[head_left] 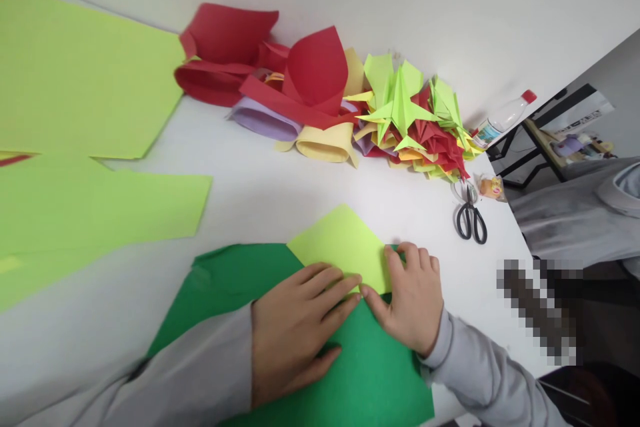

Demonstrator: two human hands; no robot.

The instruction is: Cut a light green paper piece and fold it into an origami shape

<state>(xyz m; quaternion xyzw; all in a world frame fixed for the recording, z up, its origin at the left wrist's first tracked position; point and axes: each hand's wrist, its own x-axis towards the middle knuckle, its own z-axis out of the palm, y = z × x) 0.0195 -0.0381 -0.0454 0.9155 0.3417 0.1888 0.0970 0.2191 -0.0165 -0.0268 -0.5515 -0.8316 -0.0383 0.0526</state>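
Note:
A small light-green paper square (345, 243) lies partly on a dark green sheet (370, 367) at the near edge of the white table (280, 193). My left hand (300, 327) lies flat on the dark green sheet, fingers stretched out, fingertips pressing the near edge of the light-green square. My right hand (413, 297) rests beside it at the square's right corner, fingers curled onto the paper and thumb pointing toward the left fingertips. Neither hand lifts the paper.
Large light-green sheets (85, 80) cover the table's left side. A heap of red, yellow and purple paper scraps (280, 90) and folded paper cranes (410, 120) lies along the wall. Black scissors (470, 217), a small wrapped snack (491, 187) and a plastic bottle (503, 119) are at the right edge.

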